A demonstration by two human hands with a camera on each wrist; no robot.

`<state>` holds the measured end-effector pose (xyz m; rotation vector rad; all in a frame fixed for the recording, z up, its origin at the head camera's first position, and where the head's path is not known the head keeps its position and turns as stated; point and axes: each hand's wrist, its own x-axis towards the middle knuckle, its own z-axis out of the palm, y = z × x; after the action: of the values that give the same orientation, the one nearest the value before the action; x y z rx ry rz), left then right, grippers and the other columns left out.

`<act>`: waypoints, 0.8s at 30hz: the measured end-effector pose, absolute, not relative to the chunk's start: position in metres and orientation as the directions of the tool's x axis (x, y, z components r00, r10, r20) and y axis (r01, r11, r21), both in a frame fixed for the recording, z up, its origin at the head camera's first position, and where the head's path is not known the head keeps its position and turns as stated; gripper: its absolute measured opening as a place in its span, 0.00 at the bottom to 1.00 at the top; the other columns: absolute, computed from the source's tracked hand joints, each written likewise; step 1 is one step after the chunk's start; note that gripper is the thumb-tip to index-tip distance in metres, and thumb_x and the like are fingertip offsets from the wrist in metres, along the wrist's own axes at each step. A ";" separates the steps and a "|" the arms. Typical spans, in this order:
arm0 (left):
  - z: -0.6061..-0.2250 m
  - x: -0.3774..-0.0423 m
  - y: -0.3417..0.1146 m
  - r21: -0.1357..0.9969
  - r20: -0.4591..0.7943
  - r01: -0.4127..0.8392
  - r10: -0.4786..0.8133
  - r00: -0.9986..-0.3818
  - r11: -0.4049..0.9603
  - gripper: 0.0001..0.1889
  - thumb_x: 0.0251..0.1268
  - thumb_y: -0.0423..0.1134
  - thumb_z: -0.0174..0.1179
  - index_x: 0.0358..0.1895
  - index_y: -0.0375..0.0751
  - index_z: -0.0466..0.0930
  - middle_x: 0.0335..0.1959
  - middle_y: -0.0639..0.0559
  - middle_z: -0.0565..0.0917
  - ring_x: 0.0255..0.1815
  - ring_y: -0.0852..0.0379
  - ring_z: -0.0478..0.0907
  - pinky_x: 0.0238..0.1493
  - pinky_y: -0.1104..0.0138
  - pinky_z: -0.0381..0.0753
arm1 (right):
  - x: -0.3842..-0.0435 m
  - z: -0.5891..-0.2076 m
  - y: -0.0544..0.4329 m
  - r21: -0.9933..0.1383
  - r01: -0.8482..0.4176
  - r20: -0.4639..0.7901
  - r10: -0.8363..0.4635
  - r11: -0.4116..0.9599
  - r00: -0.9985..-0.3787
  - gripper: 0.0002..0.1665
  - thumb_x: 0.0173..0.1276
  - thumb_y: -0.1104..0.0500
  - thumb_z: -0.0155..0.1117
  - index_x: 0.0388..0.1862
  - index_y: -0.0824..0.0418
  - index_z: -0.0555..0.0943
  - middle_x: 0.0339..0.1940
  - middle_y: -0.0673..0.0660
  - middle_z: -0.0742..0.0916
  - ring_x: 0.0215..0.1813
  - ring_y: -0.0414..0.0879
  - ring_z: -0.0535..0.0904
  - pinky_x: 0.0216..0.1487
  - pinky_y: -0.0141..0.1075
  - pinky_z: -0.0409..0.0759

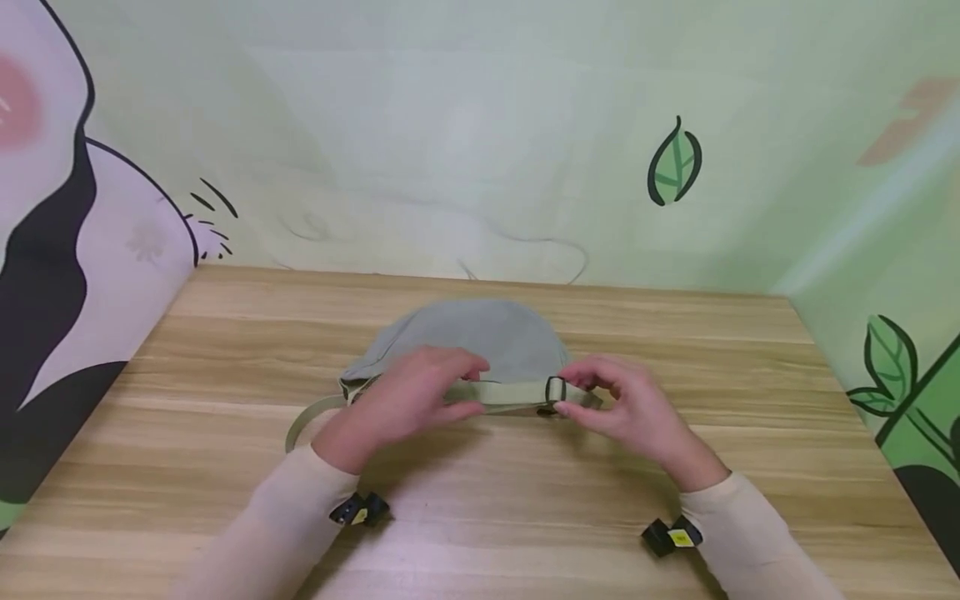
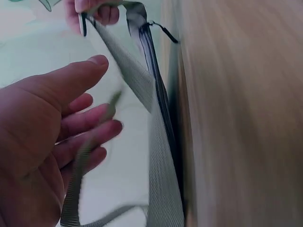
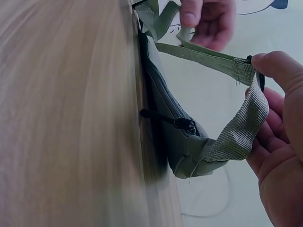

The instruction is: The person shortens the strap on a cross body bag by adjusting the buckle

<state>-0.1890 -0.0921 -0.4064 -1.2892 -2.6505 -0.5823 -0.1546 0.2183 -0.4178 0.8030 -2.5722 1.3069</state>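
Observation:
A grey zippered bag (image 1: 480,333) with a rounded top lies on the table, its light green webbing strap (image 1: 513,393) along the near side. At the strap's right part, my right hand (image 1: 633,408) pinches a black slide buckle (image 1: 556,389) between thumb and fingers. My left hand (image 1: 408,396) hovers at the strap's left part, its thumb and fingers apart. A loose strap end (image 2: 113,101) stands by the left fingers in the left wrist view. The right wrist view shows the strap looping from the buckle to the bag's corner, near a black zipper pull (image 3: 184,125).
A wood-grain table (image 1: 510,517) carries the bag. Printed fabric walls (image 1: 450,150) with leaf drawings stand behind and at the sides. A strap loop (image 1: 296,421) sticks out at the bag's left. Small black cameras (image 1: 360,509) sit on both wrists.

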 end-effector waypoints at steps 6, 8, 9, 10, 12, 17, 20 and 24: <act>-0.405 -0.184 -0.067 0.288 0.279 0.788 0.740 -0.612 0.544 0.28 0.67 0.52 0.77 0.61 0.38 0.84 0.52 0.49 0.91 0.51 0.51 0.89 0.60 0.55 0.87 | -0.155 -0.419 0.214 -0.734 -0.529 0.370 -0.404 0.426 -0.837 0.16 0.63 0.70 0.81 0.49 0.62 0.89 0.42 0.53 0.92 0.43 0.37 0.83 0.43 0.31 0.85; -0.406 -0.183 -0.058 0.327 0.274 0.785 0.742 -0.612 0.526 0.27 0.67 0.51 0.76 0.62 0.39 0.84 0.52 0.50 0.91 0.50 0.53 0.89 0.59 0.56 0.87 | -0.154 -0.418 0.213 -0.754 -0.515 0.354 -0.407 0.409 -0.842 0.16 0.64 0.70 0.80 0.50 0.63 0.89 0.44 0.55 0.92 0.45 0.37 0.84 0.47 0.30 0.86; -0.407 -0.183 -0.055 0.346 0.278 0.783 0.740 -0.612 0.517 0.26 0.68 0.49 0.76 0.62 0.39 0.84 0.51 0.50 0.91 0.48 0.54 0.88 0.57 0.57 0.87 | -0.154 -0.418 0.212 -0.763 -0.505 0.344 -0.409 0.402 -0.845 0.16 0.65 0.70 0.80 0.51 0.63 0.88 0.45 0.55 0.93 0.46 0.37 0.85 0.49 0.30 0.86; -0.408 -0.182 -0.051 0.360 0.282 0.781 0.738 -0.613 0.511 0.24 0.69 0.48 0.76 0.61 0.40 0.84 0.50 0.51 0.92 0.47 0.55 0.88 0.55 0.57 0.87 | -0.154 -0.418 0.212 -0.774 -0.495 0.334 -0.411 0.395 -0.849 0.16 0.65 0.70 0.79 0.51 0.63 0.88 0.47 0.56 0.93 0.47 0.38 0.85 0.50 0.30 0.86; -0.408 -0.181 -0.046 0.388 0.287 0.772 0.729 -0.621 0.504 0.20 0.69 0.45 0.75 0.58 0.41 0.85 0.48 0.52 0.92 0.43 0.58 0.86 0.51 0.59 0.87 | -0.153 -0.418 0.212 -0.788 -0.479 0.317 -0.413 0.387 -0.854 0.17 0.67 0.69 0.78 0.53 0.64 0.88 0.48 0.57 0.93 0.49 0.38 0.85 0.53 0.30 0.86; -0.407 -0.180 -0.042 0.403 0.295 0.762 0.716 -0.632 0.507 0.16 0.70 0.41 0.75 0.56 0.41 0.87 0.47 0.52 0.93 0.41 0.59 0.85 0.49 0.60 0.86 | -0.153 -0.418 0.212 -0.771 -0.501 0.330 -0.425 0.394 -0.843 0.22 0.65 0.71 0.79 0.58 0.66 0.86 0.52 0.60 0.93 0.50 0.37 0.84 0.53 0.30 0.86; -0.406 -0.179 -0.041 0.383 0.317 0.784 0.727 -0.609 0.489 0.16 0.70 0.40 0.75 0.56 0.40 0.87 0.48 0.51 0.93 0.43 0.57 0.87 0.51 0.59 0.87 | -0.153 -0.415 0.210 -0.678 -0.577 0.372 -0.464 0.455 -0.804 0.27 0.62 0.68 0.83 0.60 0.67 0.86 0.52 0.59 0.93 0.48 0.39 0.85 0.52 0.34 0.88; -0.405 -0.177 -0.039 0.351 0.340 0.807 0.738 -0.583 0.476 0.14 0.70 0.39 0.74 0.55 0.40 0.87 0.46 0.52 0.92 0.43 0.57 0.87 0.50 0.61 0.88 | -0.155 -0.412 0.203 -0.531 -0.669 0.421 -0.523 0.520 -0.741 0.26 0.59 0.63 0.86 0.56 0.63 0.88 0.45 0.53 0.93 0.43 0.40 0.85 0.46 0.39 0.89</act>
<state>-0.1774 -0.0395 -0.4052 -1.3564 -2.5739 -0.7284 -0.1551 0.2030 -0.4119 1.0152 -2.5519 1.0272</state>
